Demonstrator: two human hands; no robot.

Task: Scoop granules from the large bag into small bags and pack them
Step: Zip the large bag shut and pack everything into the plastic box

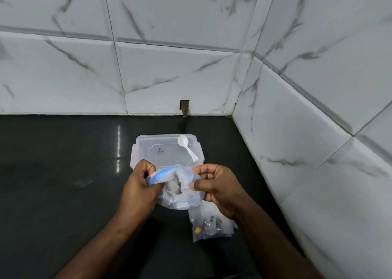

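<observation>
A clear plastic bag (177,185) with a blue zip strip is held above the black counter, its mouth pulled apart. My left hand (140,185) pinches its left edge and my right hand (218,187) pinches its right edge. Grey contents show inside the bag. A small clear bag (212,225) with dark and tan granules lies flat on the counter below my right hand. Behind the held bag sits a translucent lidded container (161,149), and a white plastic spoon (187,146) rests on its lid at the right.
The black glossy counter (63,172) ends at white marble-look tiled walls behind and to the right, forming a corner (233,113). A small dark notch (184,107) marks the back wall's base.
</observation>
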